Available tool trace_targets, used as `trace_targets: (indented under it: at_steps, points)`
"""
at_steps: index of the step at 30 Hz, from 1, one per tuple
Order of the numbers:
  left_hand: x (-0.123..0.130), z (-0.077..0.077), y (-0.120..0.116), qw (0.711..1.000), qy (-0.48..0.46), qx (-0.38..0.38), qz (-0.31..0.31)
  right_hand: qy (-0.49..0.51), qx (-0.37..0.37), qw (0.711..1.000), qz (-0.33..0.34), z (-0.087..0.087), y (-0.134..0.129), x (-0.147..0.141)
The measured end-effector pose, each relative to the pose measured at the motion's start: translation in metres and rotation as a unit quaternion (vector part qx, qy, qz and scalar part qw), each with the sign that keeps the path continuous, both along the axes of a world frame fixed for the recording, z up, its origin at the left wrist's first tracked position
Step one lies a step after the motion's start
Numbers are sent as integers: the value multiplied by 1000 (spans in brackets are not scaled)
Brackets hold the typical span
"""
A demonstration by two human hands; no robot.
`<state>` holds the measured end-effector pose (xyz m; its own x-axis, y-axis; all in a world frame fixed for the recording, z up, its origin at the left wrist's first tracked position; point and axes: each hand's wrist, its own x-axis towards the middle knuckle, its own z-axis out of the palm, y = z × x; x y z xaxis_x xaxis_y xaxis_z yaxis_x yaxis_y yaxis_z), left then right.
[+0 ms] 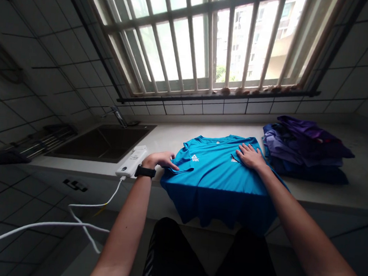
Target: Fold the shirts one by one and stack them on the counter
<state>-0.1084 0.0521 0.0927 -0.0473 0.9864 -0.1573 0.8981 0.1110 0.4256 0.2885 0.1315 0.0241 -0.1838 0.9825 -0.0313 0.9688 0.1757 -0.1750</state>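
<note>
Right hand (250, 155) flat, fingers spread, on the upper right side of the blue shirt (215, 168). Left hand (162, 158) touches the opposite sleeve (183, 163); whether it grips cannot be told. Both equally near: the shirt stretches between them, collar (216, 140) toward the window (182, 39), hem (209, 222) hanging over the front edge of the counter (168, 132).

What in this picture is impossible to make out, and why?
All in the head view:
- Cloth under the right hand: the hand covers that patch of the blue shirt.
- Lower clothes in the folded pile: mostly hidden by those on top.
- Small print on the white device: too small to read.
- White cable: cut off by the left edge.
</note>
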Motion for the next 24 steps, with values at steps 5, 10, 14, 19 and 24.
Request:
trace_targets:
  at_steps: [5,10,14,19,24]
  points:
    - [1,5,-8,991,-5,-136,12,4,-2,1000,0,-2,2,1]
    - [10,17,2,985,81,-153,0,2,-8,1000,1,0,0,0]
    - [28,1,24,989,99,21,-112,1,-10,1000,-3,0,0,-1]
    - [44,-42,50,994,91,24,-62,-2,-6,1000,1,0,1,-1]
    - [37,-59,77,994,95,57,-8,-6,-9,1000,-1,0,2,-1]
